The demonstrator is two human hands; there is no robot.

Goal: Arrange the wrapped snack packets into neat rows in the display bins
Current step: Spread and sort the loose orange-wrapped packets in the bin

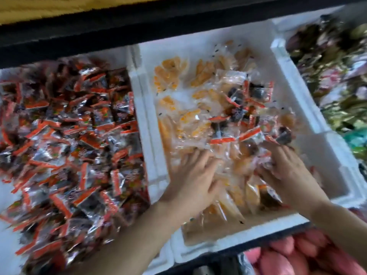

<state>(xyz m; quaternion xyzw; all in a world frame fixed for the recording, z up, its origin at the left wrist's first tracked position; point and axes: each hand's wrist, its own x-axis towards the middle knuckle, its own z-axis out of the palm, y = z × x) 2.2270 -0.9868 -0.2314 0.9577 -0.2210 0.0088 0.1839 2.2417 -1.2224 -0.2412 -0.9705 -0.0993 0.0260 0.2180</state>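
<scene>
A white foam bin [148, 135] in the middle holds clear packets of orange-yellow snacks [200, 120], with several red-and-silver packets [250, 108] mixed in on the right. My left hand [195, 175] lies flat with straight fingers on the clear packets near the front. My right hand [284, 165] has its fingers curled round a clump of packets [266, 158] at the bin's right side. The picture is motion-blurred.
The left bin [130, 62] is heaped with red-and-silver packets [65, 135]. A third foam bin [278, 50] at the right holds green and dark wrapped snacks [337, 76]. Pink items [294, 255] lie below the front edge. A dark shelf edge [119, 28] runs along the back.
</scene>
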